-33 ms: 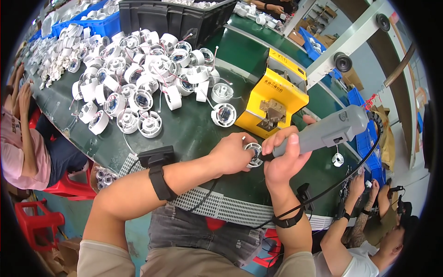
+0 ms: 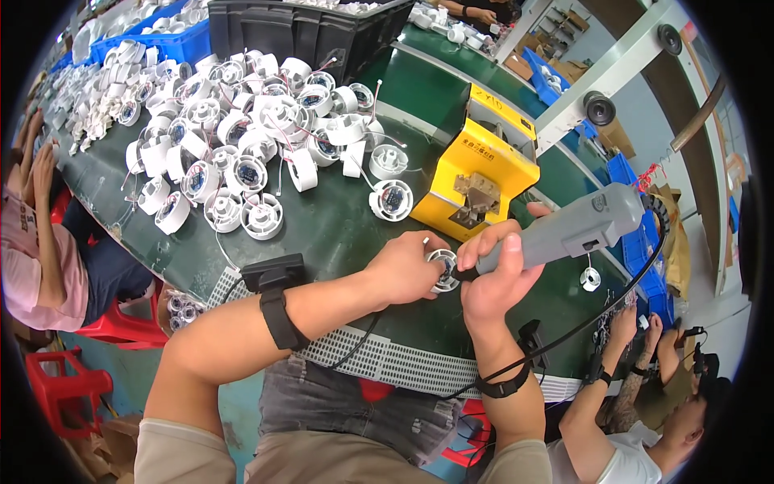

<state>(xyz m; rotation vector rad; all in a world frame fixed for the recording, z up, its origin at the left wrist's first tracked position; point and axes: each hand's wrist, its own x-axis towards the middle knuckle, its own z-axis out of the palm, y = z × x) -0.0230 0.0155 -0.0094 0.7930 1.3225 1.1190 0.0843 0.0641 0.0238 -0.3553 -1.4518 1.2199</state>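
Observation:
My left hand point(image 2: 409, 270) is closed around a small white round housing point(image 2: 443, 271) with a dark inside, just above the green tabletop. In my right hand point(image 2: 501, 278) is a grey electric screwdriver point(image 2: 572, 227), held almost sideways with its black front end pointing left at the housing. Whether the tip touches the housing, I cannot tell. A yellow boxy machine point(image 2: 476, 165) with a metal block on its front stands just beyond my hands. Left of it lies a loose white housing point(image 2: 391, 200) with a blue circuit board inside.
Many white housings with thin wires point(image 2: 242, 145) are heaped at the far left. Behind them stand a black crate point(image 2: 310, 36) and a blue bin point(image 2: 177, 44). The screwdriver's black cable point(image 2: 601, 323) loops past my right forearm. Co-workers sit at both sides, one's hand point(image 2: 622, 324) at the right.

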